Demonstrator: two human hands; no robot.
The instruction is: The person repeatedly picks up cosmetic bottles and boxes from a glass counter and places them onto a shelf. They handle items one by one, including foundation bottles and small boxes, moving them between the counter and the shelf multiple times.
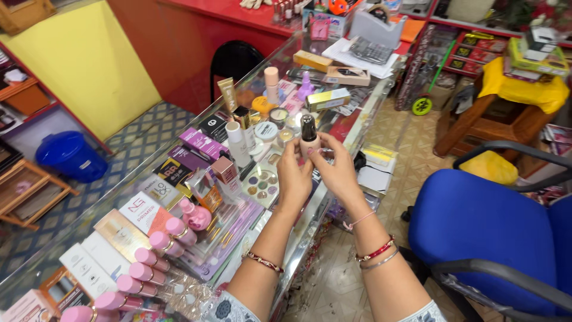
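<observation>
Your fingers (325,154) grasp the small foundation bottle (308,138) from both sides; left hand (294,176) and right hand (339,173) hold it above the glass counter (357,113); its black cap remains fitted, so nothing is opened yet; long axis upright, cap pointing up; cosmetic boxes (196,146) lie beside.

Centre of frame: left hand (294,177) and right hand (338,171) together hold upright a small beige bottle (308,138) with black cap. Beneath: glass counter (369,98) crowded with cosmetics; pink tubes (156,257) lower left. Blue chair (484,229) lower right; blue bucket (70,156) at left.
</observation>
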